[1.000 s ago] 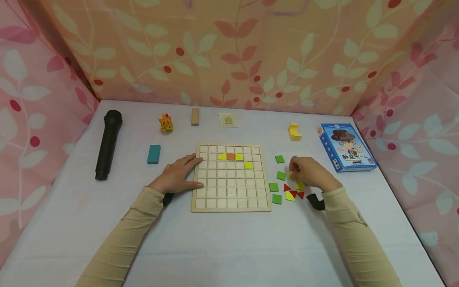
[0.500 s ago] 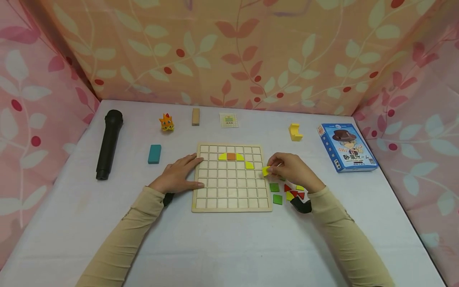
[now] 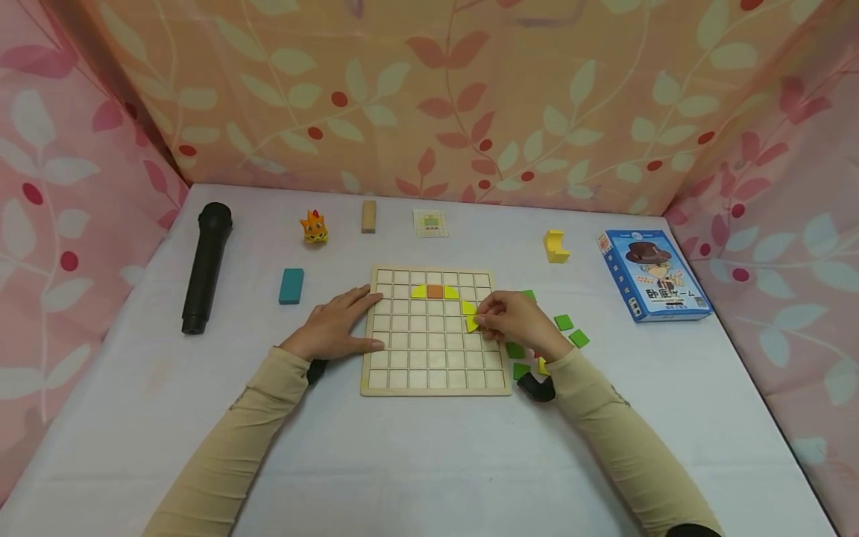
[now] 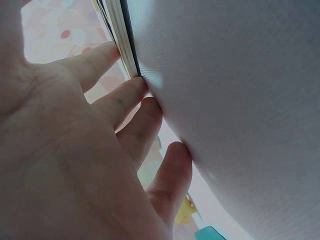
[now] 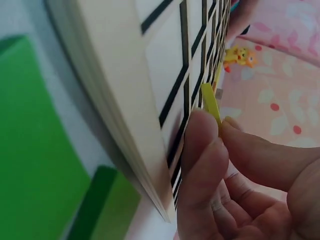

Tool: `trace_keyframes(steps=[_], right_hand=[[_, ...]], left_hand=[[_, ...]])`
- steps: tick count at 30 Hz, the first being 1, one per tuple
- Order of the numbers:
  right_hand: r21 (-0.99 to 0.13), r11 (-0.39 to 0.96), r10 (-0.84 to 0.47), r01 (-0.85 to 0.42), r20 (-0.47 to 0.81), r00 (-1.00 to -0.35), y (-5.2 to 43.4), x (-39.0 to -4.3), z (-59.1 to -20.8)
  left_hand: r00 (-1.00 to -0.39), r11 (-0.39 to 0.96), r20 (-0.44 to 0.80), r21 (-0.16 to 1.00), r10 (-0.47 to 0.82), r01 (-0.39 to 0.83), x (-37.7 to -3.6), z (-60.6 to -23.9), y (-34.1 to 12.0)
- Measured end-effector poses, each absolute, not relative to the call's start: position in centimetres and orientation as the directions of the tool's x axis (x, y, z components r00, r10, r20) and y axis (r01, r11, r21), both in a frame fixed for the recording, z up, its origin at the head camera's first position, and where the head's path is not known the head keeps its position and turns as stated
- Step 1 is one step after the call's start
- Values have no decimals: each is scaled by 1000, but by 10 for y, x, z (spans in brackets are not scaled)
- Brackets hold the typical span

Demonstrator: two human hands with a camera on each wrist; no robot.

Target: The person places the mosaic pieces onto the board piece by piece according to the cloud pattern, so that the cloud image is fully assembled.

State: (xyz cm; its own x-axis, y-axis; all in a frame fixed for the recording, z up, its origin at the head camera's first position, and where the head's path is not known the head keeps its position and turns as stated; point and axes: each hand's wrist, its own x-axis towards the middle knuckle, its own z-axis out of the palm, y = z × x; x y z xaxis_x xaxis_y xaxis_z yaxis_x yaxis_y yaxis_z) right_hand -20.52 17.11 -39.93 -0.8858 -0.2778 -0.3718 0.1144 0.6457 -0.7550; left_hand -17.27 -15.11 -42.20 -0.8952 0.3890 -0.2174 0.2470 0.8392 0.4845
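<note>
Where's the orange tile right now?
In the head view, the orange tile sits near the top middle of the grid board, between two yellow tiles.

Left hand (image 3: 333, 328) outspread — right hand (image 3: 520, 321) in a pinch

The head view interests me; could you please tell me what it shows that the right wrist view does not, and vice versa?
Only the head view shows the blue box, the printed card and the right sleeve.

Only the right wrist view shows the palm side of the folded fingers and, up close, the layered right side of the grid board.

Both show the right hand pinching a yellow tile, the board's grid, green tiles and the orange-and-yellow figurine.
</note>
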Motion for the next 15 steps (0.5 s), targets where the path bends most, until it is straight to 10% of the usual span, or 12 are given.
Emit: trace_keyframes(steps=[15], right_hand=[[-722, 691, -284, 38, -319, -904, 168, -205, -404]], left_hand=[[-894, 842, -226, 483, 386, 241, -173, -421, -150]])
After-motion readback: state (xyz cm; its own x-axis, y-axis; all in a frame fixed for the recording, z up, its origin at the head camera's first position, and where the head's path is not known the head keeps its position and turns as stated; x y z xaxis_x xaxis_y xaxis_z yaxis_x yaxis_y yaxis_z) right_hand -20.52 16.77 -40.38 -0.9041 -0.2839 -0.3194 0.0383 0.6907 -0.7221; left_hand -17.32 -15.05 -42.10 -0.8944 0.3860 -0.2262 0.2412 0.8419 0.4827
